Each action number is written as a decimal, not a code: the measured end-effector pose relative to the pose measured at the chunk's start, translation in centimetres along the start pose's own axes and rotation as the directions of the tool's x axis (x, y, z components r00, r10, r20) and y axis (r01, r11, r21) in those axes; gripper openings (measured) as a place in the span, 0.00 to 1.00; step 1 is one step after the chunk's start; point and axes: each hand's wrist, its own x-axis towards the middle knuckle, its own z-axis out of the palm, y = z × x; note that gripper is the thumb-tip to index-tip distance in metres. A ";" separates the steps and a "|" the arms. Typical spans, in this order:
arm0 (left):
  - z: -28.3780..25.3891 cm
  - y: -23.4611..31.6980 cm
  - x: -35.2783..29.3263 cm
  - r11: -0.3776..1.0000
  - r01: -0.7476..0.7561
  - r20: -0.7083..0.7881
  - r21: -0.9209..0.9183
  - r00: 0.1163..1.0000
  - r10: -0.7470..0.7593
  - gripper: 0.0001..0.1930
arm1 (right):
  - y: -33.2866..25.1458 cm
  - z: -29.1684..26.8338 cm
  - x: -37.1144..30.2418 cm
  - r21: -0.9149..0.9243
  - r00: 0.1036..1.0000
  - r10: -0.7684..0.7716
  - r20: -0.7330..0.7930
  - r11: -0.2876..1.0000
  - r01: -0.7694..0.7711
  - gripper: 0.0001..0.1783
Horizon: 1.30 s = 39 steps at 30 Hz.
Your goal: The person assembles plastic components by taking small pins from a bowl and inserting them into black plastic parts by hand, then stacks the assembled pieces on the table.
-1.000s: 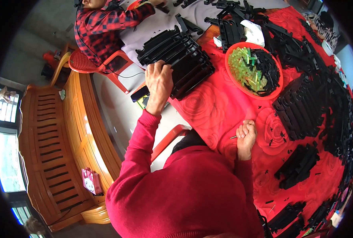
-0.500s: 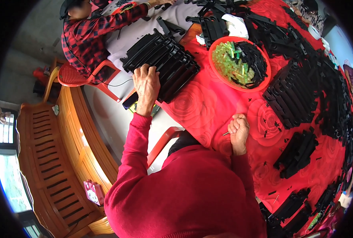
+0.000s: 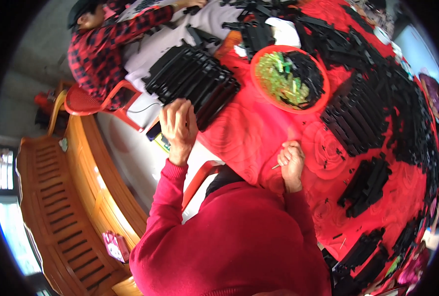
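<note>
At the near left corner of a stack of long black plastic parts (image 3: pixel 192 81), my left hand (image 3: pixel 179 129) has its fingers bent and pressed side by side. What lies under those fingers is hidden. My right hand (image 3: pixel 292 162) is closed around a thin metal rod (image 3: pixel 276 166), whose short tip pokes out on the left side of the fist. That fist is above the red rose-patterned tablecloth (image 3: pixel 251 143), near my body. Beyond it stands an orange-red bowl (image 3: pixel 298 109) with yellow-green translucent pieces (image 3: pixel 281 79) and small black pieces (image 3: pixel 309 74).
More black parts lie in a stack (image 3: pixel 355 118), a small group (image 3: pixel 365 187) and a large heap along the right. A white cloth (image 3: pixel 284 32) is at the back. A person in a checked shirt (image 3: pixel 93 61) works at far left, by a red chair (image 3: pixel 84 98). A wooden bench (image 3: pixel 64 207) stands left.
My left hand has drawn back from the top edge of the black stack toward me, its fingers more bent. My right hand keeps its grip on the rod. The whole view has shifted slightly.
</note>
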 end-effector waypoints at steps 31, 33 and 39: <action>4.8 10.0 -10.7 0.834 0.266 0.592 -0.484 0.801 0.088 0.03 | -15.6 -7.2 -7.0 -0.999 0.489 -0.871 -0.049 0.050 -0.011 0.04; 4.6 9.9 -10.7 0.841 0.270 0.597 -0.469 0.799 0.076 0.03 | -18.7 -8.6 -8.2 -0.928 0.342 -0.925 0.164 -0.262 -0.263 0.06; 4.5 9.8 -10.9 0.862 0.260 0.615 -0.434 0.785 0.073 0.03 | -21.2 -11.1 -8.9 -0.648 0.311 -0.947 -0.075 -0.191 -0.737 0.19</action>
